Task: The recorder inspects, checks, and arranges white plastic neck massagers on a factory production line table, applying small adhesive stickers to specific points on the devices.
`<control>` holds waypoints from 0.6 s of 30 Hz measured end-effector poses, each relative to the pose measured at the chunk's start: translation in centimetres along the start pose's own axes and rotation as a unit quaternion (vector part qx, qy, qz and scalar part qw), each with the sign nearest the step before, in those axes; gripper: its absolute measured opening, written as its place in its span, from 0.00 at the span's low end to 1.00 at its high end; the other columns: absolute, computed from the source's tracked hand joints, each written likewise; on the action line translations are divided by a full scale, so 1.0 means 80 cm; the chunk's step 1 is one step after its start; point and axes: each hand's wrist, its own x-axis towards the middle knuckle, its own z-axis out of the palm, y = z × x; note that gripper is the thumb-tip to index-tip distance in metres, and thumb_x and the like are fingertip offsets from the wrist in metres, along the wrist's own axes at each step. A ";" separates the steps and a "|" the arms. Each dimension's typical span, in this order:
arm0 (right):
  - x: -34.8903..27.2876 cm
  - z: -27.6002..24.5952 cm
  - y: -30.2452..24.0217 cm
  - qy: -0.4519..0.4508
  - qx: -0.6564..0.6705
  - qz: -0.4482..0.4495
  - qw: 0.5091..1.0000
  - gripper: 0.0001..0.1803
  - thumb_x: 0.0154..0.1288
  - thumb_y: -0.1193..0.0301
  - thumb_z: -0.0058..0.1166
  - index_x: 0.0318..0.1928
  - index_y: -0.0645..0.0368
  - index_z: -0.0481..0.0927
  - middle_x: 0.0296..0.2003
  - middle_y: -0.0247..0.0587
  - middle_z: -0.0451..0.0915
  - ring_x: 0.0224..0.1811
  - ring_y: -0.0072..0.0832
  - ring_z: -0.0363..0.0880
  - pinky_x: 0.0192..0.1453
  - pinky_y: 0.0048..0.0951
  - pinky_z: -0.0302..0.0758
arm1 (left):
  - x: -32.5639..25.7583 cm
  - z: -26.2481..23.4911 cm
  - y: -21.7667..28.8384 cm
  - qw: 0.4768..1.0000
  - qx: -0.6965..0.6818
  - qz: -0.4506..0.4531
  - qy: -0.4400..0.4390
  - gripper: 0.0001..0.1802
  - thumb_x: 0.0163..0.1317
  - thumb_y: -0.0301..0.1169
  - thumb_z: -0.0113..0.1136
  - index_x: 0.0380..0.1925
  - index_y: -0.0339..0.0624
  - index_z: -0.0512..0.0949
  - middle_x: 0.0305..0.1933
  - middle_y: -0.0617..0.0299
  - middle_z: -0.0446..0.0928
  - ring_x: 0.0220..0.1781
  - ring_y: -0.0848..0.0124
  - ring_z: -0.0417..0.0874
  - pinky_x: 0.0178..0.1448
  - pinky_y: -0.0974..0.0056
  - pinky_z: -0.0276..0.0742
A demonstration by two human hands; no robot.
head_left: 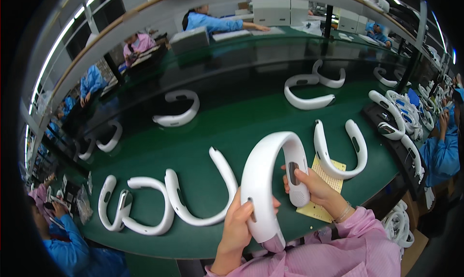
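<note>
Both my hands hold one white U-shaped neckband device (263, 170) over the table's near edge, its curve pointing up and away. My left hand (236, 224) wraps the left arm of the band, near a small slot. My right hand (316, 187) grips the other arm by a dark oval window, above a perforated tip. Just right of it, a similar neckband (341, 174) lies partly over a yellow printed sheet (315, 212). To the left, another neckband (200, 222) lies with its ends pointing away. Beyond it, two more neckbands (150, 230) touch or overlap.
More neckbands (309, 103) lie across the green tabletop (241, 110) toward the dark far strip. At right, a black tray (374, 120) holds several white parts. A white pile (398, 226) sits below the right edge. Co-workers in blue (442, 146) sit on both sides.
</note>
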 end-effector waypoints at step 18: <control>-0.061 0.101 -0.129 -0.257 -0.091 -0.048 0.961 0.34 0.64 0.77 0.50 0.66 0.61 0.49 0.55 0.45 0.61 0.57 0.29 0.66 0.58 0.31 0.69 | 0.047 -0.080 -0.098 0.988 -0.128 -0.015 0.081 0.21 0.67 0.32 0.44 0.58 0.42 0.55 0.51 0.53 0.69 0.48 0.65 0.78 0.48 0.64 0.79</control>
